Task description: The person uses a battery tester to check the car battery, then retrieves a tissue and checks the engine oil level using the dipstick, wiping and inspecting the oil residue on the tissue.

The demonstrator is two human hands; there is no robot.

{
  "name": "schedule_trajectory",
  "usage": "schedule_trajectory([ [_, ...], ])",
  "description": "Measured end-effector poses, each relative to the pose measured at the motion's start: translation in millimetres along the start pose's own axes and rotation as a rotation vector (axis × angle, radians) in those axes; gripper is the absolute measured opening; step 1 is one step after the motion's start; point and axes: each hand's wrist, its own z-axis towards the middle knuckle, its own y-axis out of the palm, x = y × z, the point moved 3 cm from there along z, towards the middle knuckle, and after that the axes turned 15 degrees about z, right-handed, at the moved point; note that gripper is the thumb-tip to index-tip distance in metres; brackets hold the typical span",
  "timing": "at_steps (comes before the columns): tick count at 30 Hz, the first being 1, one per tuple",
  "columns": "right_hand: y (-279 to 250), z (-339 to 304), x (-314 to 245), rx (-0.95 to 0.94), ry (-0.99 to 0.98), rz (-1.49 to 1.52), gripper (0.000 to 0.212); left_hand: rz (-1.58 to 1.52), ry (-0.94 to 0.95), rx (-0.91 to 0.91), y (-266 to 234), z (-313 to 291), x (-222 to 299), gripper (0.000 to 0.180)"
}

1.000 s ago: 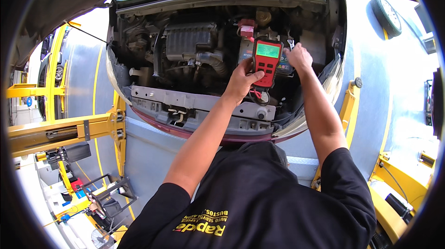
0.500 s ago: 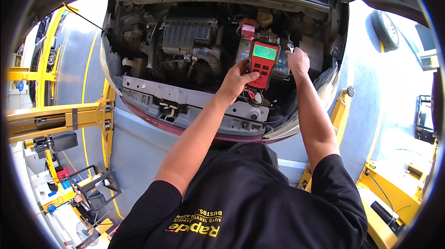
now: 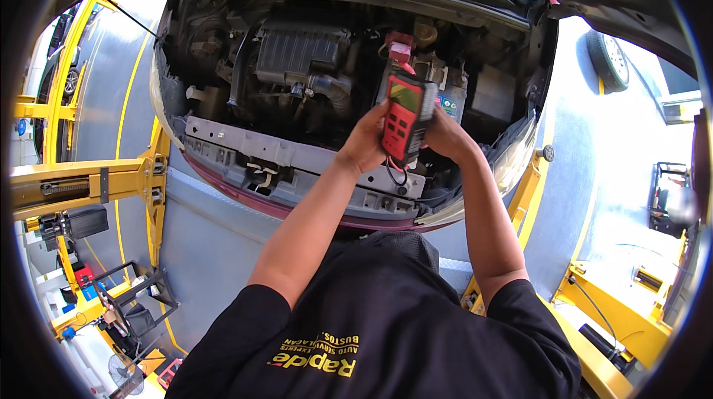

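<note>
Left of the middle of the open engine bay, the ribbed engine cover (image 3: 301, 53) sits in place, with no hand near it. Next along, the left hand (image 3: 365, 139) grasps the left side of a red-and-black handheld battery tester (image 3: 397, 128), held tilted above the bay's front edge; a dark cable (image 3: 396, 176) loops below its lower end. Beyond its top end is a red terminal cover (image 3: 399, 39). The battery (image 3: 451, 94), toward the bay's right edge, is seated and exposed, so access to it looks done. The right hand (image 3: 449, 137) is at the tester's right side; its fingertips are hidden, so I cannot tell whether it grips. The check seems under way rather than wrapped up, as the tester is in hand and not put away; the screen is unreadable, and whether both leads are attached, or any reading is finished, cannot be told.
</note>
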Motion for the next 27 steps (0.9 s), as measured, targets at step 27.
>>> schedule_trajectory([
  [27,-20.5,145.3,34.8,0.193,0.380,-0.458,0.050,-0.217,0.024,0.208,-62.0,-53.8,14.7,0.053],
])
